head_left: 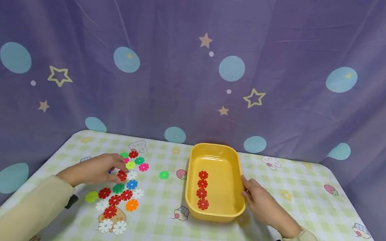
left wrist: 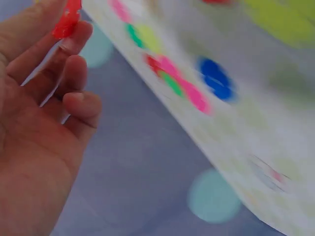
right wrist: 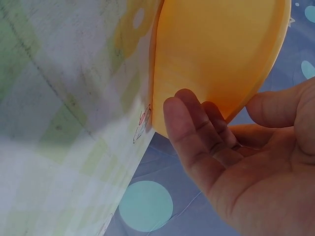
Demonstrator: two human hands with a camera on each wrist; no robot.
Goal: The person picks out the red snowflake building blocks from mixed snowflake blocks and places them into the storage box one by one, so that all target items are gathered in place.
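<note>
My left hand [head_left: 101, 168] is over the loose pile on the left, pinching a red notched plastic disc [left wrist: 67, 19] between thumb and fingertips. In the left wrist view the other fingers of this hand are bent and apart from it. At the right side of a yellow tray [head_left: 223, 181], my right hand [head_left: 262, 201] holds the edge. Its thumb rests at the rim and its fingers lie along the outer wall [right wrist: 216, 54] in the right wrist view. Several red discs [head_left: 201, 193] lie in a column along the tray's left side.
Around the left hand lie loose discs, among them a blue one [head_left: 132, 184], an orange one [head_left: 132, 205] and white ones [head_left: 105, 226]. A single green disc [head_left: 164, 175] sits between pile and tray. The checked tablecloth [head_left: 159, 238] ends at a purple curtain [head_left: 196, 96] behind.
</note>
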